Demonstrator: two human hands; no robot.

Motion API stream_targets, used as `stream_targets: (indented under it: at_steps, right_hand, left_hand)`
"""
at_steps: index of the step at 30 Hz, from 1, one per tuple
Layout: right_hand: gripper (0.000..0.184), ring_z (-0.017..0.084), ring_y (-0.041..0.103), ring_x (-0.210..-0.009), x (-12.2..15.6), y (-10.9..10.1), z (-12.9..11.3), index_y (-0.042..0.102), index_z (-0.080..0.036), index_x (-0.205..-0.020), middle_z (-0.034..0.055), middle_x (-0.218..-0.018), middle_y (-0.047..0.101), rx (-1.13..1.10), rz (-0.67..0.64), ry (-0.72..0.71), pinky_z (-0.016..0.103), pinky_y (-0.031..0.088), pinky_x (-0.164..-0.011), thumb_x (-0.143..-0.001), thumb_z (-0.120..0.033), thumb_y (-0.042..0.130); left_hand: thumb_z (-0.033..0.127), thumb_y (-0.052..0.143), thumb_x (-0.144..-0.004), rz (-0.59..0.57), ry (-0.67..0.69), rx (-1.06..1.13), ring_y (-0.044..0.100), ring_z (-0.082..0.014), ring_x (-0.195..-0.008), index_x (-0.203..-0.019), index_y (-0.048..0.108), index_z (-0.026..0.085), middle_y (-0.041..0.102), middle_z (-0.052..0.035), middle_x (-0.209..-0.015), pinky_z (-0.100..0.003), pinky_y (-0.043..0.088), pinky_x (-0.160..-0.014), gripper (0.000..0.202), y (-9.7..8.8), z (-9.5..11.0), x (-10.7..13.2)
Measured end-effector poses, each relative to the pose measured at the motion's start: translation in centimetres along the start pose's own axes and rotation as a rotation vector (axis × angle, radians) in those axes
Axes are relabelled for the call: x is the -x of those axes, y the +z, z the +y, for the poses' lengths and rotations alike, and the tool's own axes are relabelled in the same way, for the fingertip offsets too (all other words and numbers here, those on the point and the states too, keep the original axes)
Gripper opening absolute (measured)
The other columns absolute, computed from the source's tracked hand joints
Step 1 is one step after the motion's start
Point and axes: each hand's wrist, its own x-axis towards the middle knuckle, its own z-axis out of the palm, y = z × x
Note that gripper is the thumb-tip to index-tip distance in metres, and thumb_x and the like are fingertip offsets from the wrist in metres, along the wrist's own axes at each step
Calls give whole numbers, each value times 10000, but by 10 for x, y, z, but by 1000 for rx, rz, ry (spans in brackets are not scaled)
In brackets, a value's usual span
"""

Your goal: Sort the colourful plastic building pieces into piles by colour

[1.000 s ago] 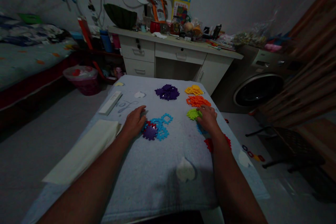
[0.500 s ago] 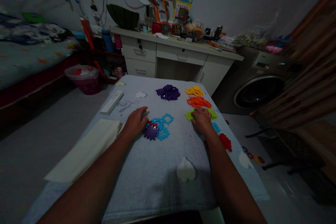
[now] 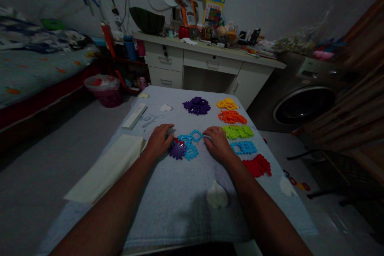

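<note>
Both my hands rest on a table covered with a pale blue cloth (image 3: 186,192). My left hand (image 3: 159,140) lies fingers down at the left edge of a small mixed cluster of blue, purple and red interlocking plastic tiles (image 3: 184,148). My right hand (image 3: 216,142) lies flat at the cluster's right edge, fingers apart. To the right run sorted piles: yellow tiles (image 3: 227,104), orange tiles (image 3: 232,117), green tiles (image 3: 238,131), blue tiles (image 3: 243,147) and red tiles (image 3: 257,165). A purple pile (image 3: 197,106) lies further back.
A folded cream cloth (image 3: 105,170) lies at the table's left edge, a white remote (image 3: 134,116) behind it. A white heart shape (image 3: 217,197) sits near the front. Beyond stand a cluttered desk (image 3: 210,54), a washing machine (image 3: 303,104), a bed (image 3: 33,72) and a pink bin (image 3: 103,90).
My right hand has moved left from the green pile to the mixed cluster, uncovering the green, blue and red piles. My left hand has stayed put. The view has shifted slightly.
</note>
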Motion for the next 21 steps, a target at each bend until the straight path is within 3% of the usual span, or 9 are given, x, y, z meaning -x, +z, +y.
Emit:
stream_targets:
  at_steps: [5,8,15,21]
  right_hand:
    - [403,273,425,-1245,-1,21,-5,607,-227,-1290,108,-1363,555,37,-83,-44,459,332,-1053,-887,-226,592]
    - [428,288,414,-1266,-3,29,-7,586,-238,-1320,117,-1396,528,72,-113,-27,471,338,-1047,-892,-257,604]
    - [212,258,484,-1140,-5,31,-8,685,-206,-1076,107,-1214,584,38,-84,-2,429,378,-998,-883,-273,628]
    - [230,227,508,-1075,-5,18,2,661,-172,-945,102,-1125,574,-59,-26,-10,382,404,-980,-745,-90,584]
  left_hand:
    - [479,488,-907,-90,41,55,577,-283,-1132,-1217,591,181,636,-116,-1208,-462,452,-994,443,-3,4,5]
    - [576,604,-822,-175,75,28,565,-295,-1152,-1243,581,207,626,-102,-1241,-462,435,-1005,560,-4,4,6]
    - [635,773,-628,-347,107,-77,458,-340,-1298,-1340,505,269,527,-93,-1408,-490,351,-1080,844,-10,5,8]
    - [639,787,-609,-384,118,-130,410,-370,-1339,-1356,503,272,468,-110,-1461,-520,316,-1104,879,-9,5,10]
